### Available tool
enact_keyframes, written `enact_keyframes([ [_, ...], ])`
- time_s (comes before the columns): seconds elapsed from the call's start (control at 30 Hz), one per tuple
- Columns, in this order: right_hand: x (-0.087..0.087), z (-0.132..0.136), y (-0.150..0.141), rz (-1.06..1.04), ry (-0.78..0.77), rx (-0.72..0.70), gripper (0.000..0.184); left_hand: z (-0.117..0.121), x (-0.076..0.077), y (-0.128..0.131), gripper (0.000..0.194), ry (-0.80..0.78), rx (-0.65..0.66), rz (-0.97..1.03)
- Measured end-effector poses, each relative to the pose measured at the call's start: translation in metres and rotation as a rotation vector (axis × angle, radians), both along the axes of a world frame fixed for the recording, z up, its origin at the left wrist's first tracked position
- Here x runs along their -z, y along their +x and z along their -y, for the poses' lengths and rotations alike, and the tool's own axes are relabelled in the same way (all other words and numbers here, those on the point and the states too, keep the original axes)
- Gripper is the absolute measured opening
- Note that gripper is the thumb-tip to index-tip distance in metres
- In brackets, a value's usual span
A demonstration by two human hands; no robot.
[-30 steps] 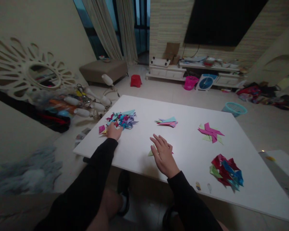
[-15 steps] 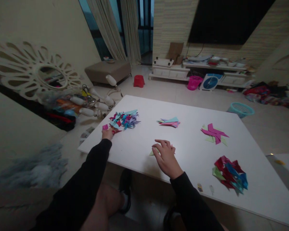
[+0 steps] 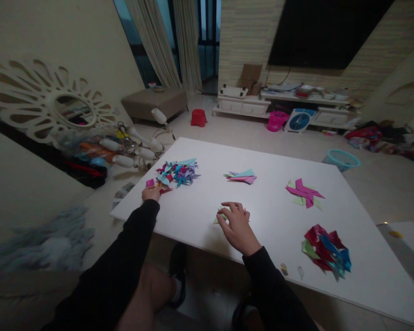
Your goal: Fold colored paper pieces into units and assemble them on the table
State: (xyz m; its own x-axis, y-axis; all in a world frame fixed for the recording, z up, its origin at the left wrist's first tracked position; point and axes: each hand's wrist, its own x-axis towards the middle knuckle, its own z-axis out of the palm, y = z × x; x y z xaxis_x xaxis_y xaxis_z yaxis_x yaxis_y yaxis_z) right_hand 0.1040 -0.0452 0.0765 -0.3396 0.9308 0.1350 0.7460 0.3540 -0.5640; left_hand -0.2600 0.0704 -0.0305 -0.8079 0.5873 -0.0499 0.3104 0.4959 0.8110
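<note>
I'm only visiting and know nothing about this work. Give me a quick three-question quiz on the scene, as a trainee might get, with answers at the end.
1. Multiple choice: which of these is nearest the left hand?
a) the bright pink plastic bin
b) the pile of small multicoloured folded-paper shapes
c) the black wall-mounted screen

2. True or false: the turquoise plastic basket stands on top of the white rectangular table.

3. Fill in the blank: in the pinwheel-like arrangement of folded paper, the magenta pieces lie over pieces coloured light ____.

Key: 1. b; 2. false; 3. green
</note>
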Motion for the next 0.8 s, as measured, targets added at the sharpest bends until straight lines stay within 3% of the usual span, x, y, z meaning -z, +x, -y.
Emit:
enact_keyframes([
  [0.13,0.002,0.001,0.000,-0.008,0.012,-0.003,0.020,0.004,-0.001,0.003,0.031,-0.026,-0.039,0.039],
  [0.3,0.003,0.001,0.003,0.005,0.021,-0.003,0.018,0.010,-0.007,0.005,0.023,-0.036,-0.067,0.071],
  [0.5,0.003,0.001,0.010,0.005,0.037,0.005,0.016,0.014,-0.029,0.017,0.015,-0.009,-0.038,0.051],
  [0.6,0.004,0.000,0.012,-0.007,0.036,0.026,0.016,0.013,-0.047,0.041,0.011,0.067,0.059,0.050],
  [0.7,0.003,-0.002,0.013,-0.032,0.045,0.067,0.023,0.018,-0.061,0.086,0.019,0.157,0.229,0.086],
  [0.8,0.002,-0.007,0.015,-0.112,0.075,0.176,0.023,0.033,-0.070,0.146,0.030,0.361,0.549,0.255],
])
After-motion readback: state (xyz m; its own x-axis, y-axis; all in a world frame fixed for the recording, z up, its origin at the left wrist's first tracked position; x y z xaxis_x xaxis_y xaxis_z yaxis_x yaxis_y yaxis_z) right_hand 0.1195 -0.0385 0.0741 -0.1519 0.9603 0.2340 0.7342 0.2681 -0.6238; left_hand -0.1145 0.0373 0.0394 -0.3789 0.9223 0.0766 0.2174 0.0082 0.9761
